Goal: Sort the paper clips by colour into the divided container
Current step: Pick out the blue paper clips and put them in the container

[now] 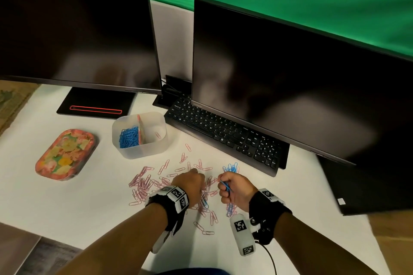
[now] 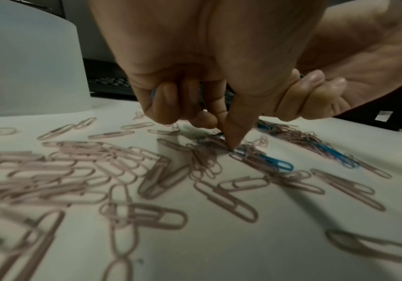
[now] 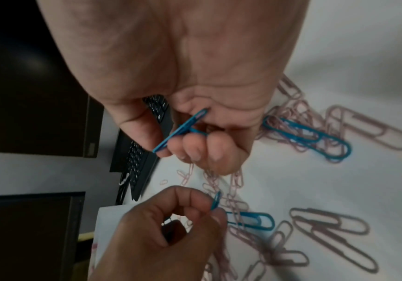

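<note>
The small blue coated-wire paper clips point(image 3: 180, 130), light, springy and likely slick, are best pinched across their loops, as the right hand point(image 1: 237, 191) curls round some and the left hand point(image 3: 171, 226) pinches one above the white desk's point(image 1: 93, 196) scatter.

White desk point(image 1: 67, 203), scattered paper clips point(image 1: 143, 183), divided container point(image 1: 139, 136), keyboard point(image 1: 223, 131), floral tray point(image 1: 66, 155)

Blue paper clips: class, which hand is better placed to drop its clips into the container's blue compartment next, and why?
Left, probably. The left hand lies nearer the divided container, and the blue compartment is on the container's left side. The right hand, holding blue paper clips, sits farther away.
</note>
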Motion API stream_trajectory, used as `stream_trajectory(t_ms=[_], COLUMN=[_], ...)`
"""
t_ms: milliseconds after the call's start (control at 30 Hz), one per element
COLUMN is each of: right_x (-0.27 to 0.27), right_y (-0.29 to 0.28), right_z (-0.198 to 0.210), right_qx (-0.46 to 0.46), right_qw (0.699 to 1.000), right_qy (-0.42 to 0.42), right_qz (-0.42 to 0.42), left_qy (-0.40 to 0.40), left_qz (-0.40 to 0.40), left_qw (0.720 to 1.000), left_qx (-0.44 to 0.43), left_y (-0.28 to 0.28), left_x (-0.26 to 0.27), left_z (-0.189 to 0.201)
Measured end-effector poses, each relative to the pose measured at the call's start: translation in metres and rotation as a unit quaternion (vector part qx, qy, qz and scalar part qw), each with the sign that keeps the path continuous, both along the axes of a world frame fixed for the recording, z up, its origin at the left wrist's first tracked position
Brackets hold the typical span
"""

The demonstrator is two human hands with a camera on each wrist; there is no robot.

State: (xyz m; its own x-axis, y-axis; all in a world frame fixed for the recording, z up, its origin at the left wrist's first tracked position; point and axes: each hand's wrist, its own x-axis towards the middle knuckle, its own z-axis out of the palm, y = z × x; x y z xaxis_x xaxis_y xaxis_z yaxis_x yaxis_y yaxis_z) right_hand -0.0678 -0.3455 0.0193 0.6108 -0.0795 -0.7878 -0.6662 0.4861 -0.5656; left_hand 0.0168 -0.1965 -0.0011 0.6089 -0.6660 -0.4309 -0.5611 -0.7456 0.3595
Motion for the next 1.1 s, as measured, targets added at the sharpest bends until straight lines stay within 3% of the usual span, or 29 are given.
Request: stream_trajectory(t_ms=[133, 333, 467, 667, 767, 867, 1100], right_x=[0.001, 0.008, 0.02, 0.064, 0.095, 0.13, 0.2], right_y=[0.0, 0.003, 0.012, 0.046, 0.069, 0.093, 0.146], right_z=[0.004, 0.013, 0.021, 0.051, 0.067, 0.082, 0.102], right_qx=[0.037, 0.042, 0.033, 0.042, 0.044, 0.036, -0.005], right_qw=[0.999, 0.999, 0.999, 0.997, 0.995, 0.994, 0.995], right_qy=[-0.01, -0.034, -0.036, -0.064, -0.084, -0.09, -0.056], right_qz=[-0.002, 0.002, 0.002, 0.002, 0.023, 0.047, 0.088], left_qy=[0.07, 0.225, 0.35, 0.492, 0.495, 0.443, 0.336], left_qz=[0.092, 0.261, 0.364, 0.472, 0.51, 0.55, 0.588], left_qw=[0.991, 0.917, 0.818, 0.606, 0.549, 0.541, 0.611], left_qx=[-0.064, -0.202, -0.276, -0.41, -0.44, -0.456, -0.411], left_y=[0.006, 0.024, 0.035, 0.06, 0.081, 0.102, 0.117], left_x=[0.01, 0.025, 0.035, 0.05, 0.068, 0.096, 0.157], left_z=[0.004, 0.011, 0.025, 0.048, 0.063, 0.074, 0.09])
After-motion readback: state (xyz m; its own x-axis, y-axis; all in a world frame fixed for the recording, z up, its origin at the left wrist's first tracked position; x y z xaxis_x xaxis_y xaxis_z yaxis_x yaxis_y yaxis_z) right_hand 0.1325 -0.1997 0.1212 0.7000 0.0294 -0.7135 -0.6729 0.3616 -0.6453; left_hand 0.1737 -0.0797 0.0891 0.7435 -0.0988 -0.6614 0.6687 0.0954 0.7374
